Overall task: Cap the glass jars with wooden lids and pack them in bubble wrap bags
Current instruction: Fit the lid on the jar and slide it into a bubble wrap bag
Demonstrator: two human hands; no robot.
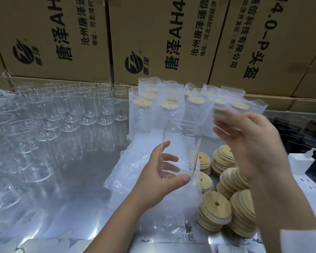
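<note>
My left hand [162, 172] grips the lower part of a clear glass jar [182, 141], held upright above the table with its mouth open. My right hand [244, 137] is raised to the right of the jar's rim and pinches a round wooden lid [219, 112] at the fingertips; the lid is blurred and apart from the jar. Stacks of wooden lids [215, 210] with centre holes lie at the lower right. A pile of flat bubble wrap bags [135, 172] lies under the jar.
Several empty glass jars [66, 110] stand in rows at the left on the shiny table. Capped jars in bubble wrap bags [171, 106] stand at the back. Cardboard boxes [153, 37] wall off the rear. A white power strip [306, 179] sits at the right.
</note>
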